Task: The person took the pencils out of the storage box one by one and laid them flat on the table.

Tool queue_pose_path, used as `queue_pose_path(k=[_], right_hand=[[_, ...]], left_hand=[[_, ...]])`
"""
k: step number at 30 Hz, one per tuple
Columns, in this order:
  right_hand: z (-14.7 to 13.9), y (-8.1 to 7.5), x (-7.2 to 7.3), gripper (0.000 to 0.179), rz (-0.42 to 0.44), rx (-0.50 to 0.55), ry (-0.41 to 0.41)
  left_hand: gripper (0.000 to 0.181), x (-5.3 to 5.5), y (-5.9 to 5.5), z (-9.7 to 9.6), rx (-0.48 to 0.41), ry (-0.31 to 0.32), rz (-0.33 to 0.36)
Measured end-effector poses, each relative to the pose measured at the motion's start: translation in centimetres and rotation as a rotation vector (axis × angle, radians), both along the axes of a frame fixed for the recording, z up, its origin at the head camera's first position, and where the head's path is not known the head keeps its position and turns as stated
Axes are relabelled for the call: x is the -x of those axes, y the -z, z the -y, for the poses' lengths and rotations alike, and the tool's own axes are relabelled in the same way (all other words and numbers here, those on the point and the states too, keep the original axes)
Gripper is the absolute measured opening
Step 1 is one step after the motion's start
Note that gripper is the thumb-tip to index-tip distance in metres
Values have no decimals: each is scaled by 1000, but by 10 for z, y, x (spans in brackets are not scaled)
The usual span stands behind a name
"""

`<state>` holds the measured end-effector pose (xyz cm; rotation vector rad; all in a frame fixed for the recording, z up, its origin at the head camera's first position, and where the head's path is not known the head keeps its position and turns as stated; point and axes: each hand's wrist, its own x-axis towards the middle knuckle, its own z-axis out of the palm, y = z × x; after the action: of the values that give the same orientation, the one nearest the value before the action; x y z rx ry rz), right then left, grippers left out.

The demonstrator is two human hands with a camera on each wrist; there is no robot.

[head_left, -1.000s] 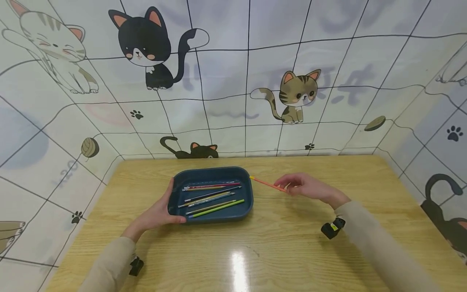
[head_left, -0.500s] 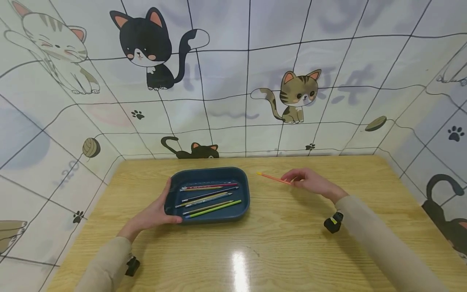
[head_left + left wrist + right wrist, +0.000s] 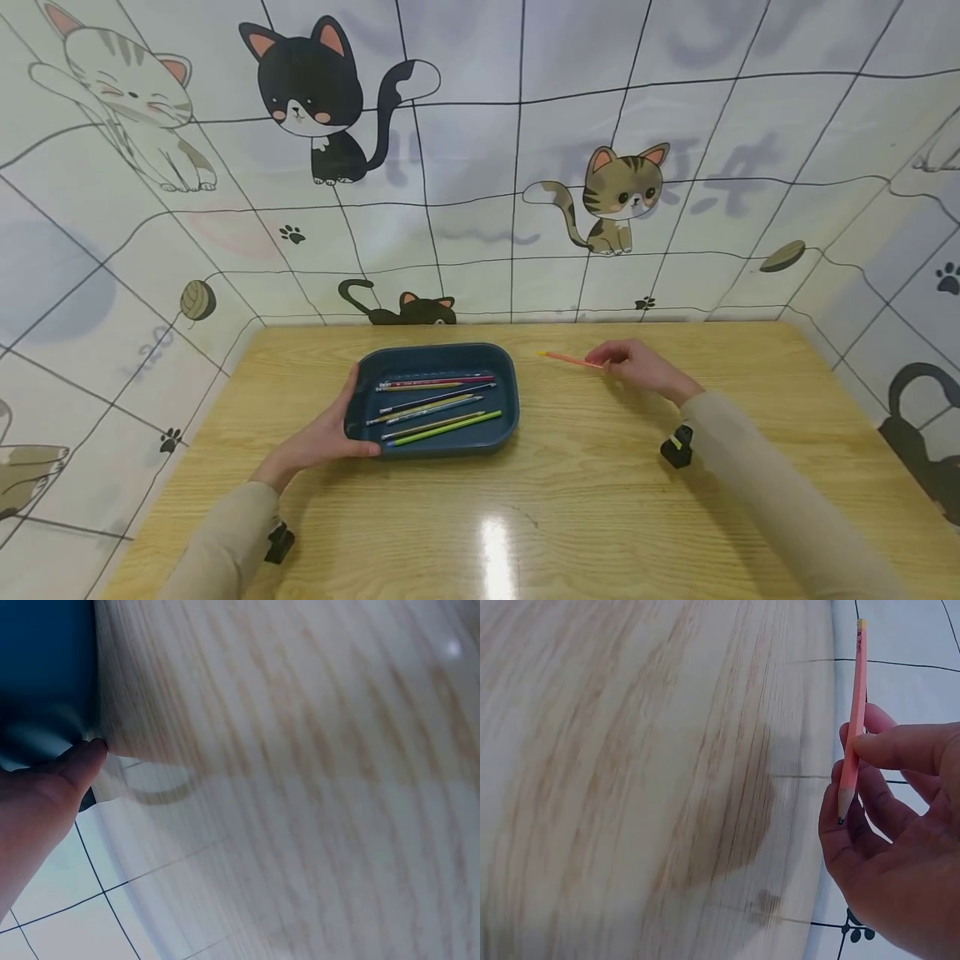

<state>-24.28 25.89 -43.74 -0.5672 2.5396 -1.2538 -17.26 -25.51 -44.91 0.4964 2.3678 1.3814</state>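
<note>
My left hand (image 3: 322, 437) grips the left end of a dark blue tray (image 3: 435, 360), thumb along the front edge and fingers at the left side. In the left wrist view the thumb (image 3: 91, 759) presses the tray's wall (image 3: 45, 667). Several pencils lie inside, among them a lime green pencil (image 3: 446, 429) and a dark red one (image 3: 442, 381). Right of the tray, my right hand (image 3: 641, 367) pinches a coral pencil (image 3: 857, 697) between thumb and fingers. Its yellow end points left toward the tray; the sharpened dark tip sits by the curled fingers.
Both things are over a light wooden table (image 3: 585, 500). A white cloth wall (image 3: 480, 183) with cat drawings and black grid lines rises at the back and sides. A small black device (image 3: 677, 447) is strapped at the right wrist, another device (image 3: 280, 542) at the left.
The right hand has moved right and farther back, carrying the coral pencil away from the tray's right rim. The tray has shifted slightly left with the left hand.
</note>
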Motion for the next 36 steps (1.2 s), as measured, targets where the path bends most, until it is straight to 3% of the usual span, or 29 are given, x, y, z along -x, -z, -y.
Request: queue_pose_path(k=[6, 16, 23, 36], right_hand=[[3, 1, 6, 30, 1, 9, 15], [6, 11, 14, 28, 49, -25, 113], [7, 20, 17, 23, 25, -53, 152], [10, 25, 19, 18, -27, -77, 150]], left_hand=[[131, 0, 0, -1, 8, -5, -8], [130, -1, -1, -1, -16, -5, 19], [130, -1, -2, -1, -26, -5, 21], [129, -1, -2, -1, -24, -10, 26]])
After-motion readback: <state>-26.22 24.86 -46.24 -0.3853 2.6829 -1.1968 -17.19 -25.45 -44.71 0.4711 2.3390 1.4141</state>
